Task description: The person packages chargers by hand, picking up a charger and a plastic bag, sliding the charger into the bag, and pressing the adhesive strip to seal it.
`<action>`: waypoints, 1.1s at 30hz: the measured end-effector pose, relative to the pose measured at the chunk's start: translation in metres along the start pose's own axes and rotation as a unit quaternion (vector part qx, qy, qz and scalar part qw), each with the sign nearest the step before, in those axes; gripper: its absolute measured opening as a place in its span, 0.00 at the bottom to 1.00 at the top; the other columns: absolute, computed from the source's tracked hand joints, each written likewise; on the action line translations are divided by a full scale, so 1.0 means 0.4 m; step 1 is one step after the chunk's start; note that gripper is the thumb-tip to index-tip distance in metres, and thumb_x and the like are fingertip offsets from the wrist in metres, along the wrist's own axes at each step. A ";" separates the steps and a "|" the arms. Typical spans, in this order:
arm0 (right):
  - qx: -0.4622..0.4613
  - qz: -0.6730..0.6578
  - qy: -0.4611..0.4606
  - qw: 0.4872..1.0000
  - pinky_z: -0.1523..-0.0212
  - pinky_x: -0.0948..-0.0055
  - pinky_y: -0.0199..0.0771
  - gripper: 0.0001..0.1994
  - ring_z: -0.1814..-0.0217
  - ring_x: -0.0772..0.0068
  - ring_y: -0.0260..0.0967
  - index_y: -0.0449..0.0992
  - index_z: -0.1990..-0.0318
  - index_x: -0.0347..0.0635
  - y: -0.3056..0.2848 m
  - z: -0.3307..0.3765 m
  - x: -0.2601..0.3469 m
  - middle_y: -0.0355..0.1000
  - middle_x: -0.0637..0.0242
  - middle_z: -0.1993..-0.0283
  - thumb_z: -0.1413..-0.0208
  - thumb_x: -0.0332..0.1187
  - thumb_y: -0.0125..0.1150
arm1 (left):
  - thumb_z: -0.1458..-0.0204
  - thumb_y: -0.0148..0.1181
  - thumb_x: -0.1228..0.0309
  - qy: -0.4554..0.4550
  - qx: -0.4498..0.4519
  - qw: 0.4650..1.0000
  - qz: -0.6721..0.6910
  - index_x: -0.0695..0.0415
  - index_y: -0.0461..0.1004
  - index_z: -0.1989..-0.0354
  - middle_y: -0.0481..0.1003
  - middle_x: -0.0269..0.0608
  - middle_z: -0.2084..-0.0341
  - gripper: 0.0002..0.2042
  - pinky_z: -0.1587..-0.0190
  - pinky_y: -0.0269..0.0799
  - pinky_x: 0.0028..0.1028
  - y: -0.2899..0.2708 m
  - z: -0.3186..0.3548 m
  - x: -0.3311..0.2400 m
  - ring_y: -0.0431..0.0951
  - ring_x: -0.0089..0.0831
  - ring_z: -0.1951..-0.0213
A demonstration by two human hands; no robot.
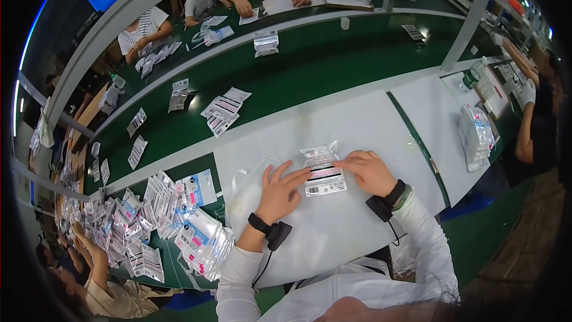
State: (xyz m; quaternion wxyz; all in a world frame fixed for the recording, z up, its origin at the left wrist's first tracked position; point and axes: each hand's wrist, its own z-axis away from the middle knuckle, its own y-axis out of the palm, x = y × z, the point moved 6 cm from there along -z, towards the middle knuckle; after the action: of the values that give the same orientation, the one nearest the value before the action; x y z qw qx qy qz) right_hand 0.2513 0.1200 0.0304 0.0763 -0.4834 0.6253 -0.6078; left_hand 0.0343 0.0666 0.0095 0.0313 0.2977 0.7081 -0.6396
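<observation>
A silver foil pouch (325, 186) with printed panels lies on the white board in front of me, its upper part folded or raised. My left hand (279, 195) has its fingers spread, and the stretched fingertips touch the pouch's left side. From the other side my right hand (369, 173) rests with fingers stretched out, their tips on the pouch's right edge. Neither hand is wrapped round it. Both wrists carry a black strap with a small black box.
A heap of silver pouches (128, 220) lies on the left, with larger blue-and-white packs (202, 241) beside it. Loose pouches (225, 110) lie on the green belt (322, 65). Another pouch stack (475, 137) and a bottle (471, 77) are at right. Several people work around the line.
</observation>
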 end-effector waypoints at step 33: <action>0.042 0.049 -0.077 0.995 0.43 0.59 0.68 0.32 0.46 0.52 0.69 0.72 0.42 0.45 0.027 -0.199 -0.038 0.73 0.58 0.48 0.61 0.31 0.71 | 0.49 0.64 0.68 -0.082 -0.154 0.973 -0.151 0.43 0.80 0.56 0.74 0.30 0.49 0.12 0.35 0.49 0.48 -0.260 0.128 -0.018 0.68 0.36 0.41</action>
State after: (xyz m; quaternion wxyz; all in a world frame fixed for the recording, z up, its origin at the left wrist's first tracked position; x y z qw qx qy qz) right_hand 0.1992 0.1831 0.0336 0.1743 -0.4937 0.6149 -0.5896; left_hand -0.0250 0.0159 0.0956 0.0380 0.1256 0.8297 -0.5426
